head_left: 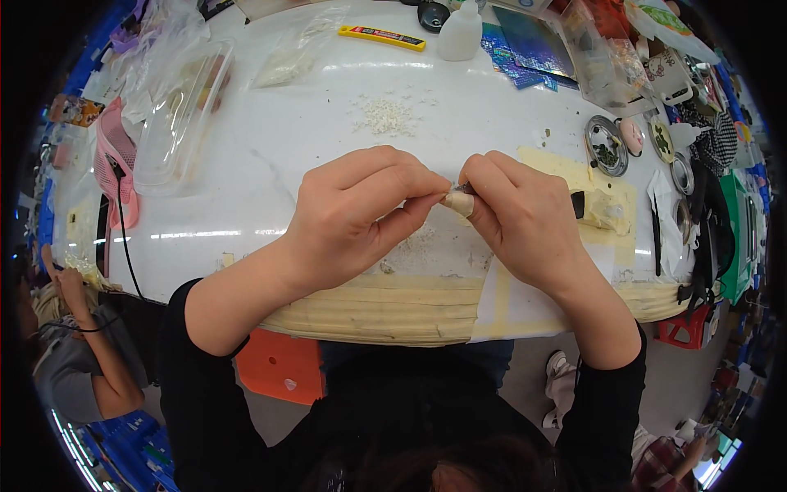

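Over the near middle of the white table (270, 107), both my hands come together, fingertips almost touching. My left hand (352, 209) is closed in a pinch, thumb against forefinger; whatever lies between them is too small to name. Opposite it, my right hand (520, 217) is closed around a small dark piece (466, 188), of which only a bit shows. Beige tape (459, 203) wraps the tip of the right thumb. Beyond the hands lies a loose scatter of tiny white bits (389, 116); more pale crumbs lie beneath them.
A yellow strip-shaped case (382, 38), a white squeeze bottle (459, 37) and shiny blue sheets (537, 45) lie at the back. At left stands a clear plastic box (176, 131); at right, a round metal tin (607, 148). Yellowish tape (377, 307) covers the near edge. Another person's arm (111, 369) is at far left.
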The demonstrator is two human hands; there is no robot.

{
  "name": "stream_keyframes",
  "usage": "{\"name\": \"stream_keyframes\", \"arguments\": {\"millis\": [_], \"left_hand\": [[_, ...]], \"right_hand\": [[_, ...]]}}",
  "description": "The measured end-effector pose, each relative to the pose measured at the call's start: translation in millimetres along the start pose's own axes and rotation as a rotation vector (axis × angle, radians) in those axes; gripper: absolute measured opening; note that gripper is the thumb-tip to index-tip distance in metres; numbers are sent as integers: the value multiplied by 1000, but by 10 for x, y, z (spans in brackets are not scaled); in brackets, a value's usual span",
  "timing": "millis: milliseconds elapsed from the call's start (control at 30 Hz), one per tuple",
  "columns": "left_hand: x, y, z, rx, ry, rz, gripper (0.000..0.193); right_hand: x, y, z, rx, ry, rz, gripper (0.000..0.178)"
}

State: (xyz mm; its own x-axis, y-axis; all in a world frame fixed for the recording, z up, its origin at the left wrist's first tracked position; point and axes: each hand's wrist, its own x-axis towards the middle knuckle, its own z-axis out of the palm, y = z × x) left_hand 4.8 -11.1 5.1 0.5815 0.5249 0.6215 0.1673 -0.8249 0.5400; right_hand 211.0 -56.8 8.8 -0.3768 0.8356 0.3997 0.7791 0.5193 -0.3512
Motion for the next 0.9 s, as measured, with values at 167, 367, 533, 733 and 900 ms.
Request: {"name": "stream_keyframes", "arguments": {"millis": [167, 367, 533, 733, 900], "left_hand": [[-3, -1, -7, 20, -13, 0, 24], [-6, 8, -21, -92, -45, -109, 17], [-20, 44, -26, -776, -88, -745, 5], [4, 3, -53, -915, -142, -839, 14], [5, -3, -55, -943, -139, -878, 14]], "right_hand": [[2, 1, -8, -19, 9, -17, 16], [-7, 0, -15, -22, -9, -18, 16], [-10, 29, 9, -7, -9, -3, 18], [-10, 42, 23, 29, -7, 19, 20], [-3, 61, 41, 147, 74, -4, 24]]}}
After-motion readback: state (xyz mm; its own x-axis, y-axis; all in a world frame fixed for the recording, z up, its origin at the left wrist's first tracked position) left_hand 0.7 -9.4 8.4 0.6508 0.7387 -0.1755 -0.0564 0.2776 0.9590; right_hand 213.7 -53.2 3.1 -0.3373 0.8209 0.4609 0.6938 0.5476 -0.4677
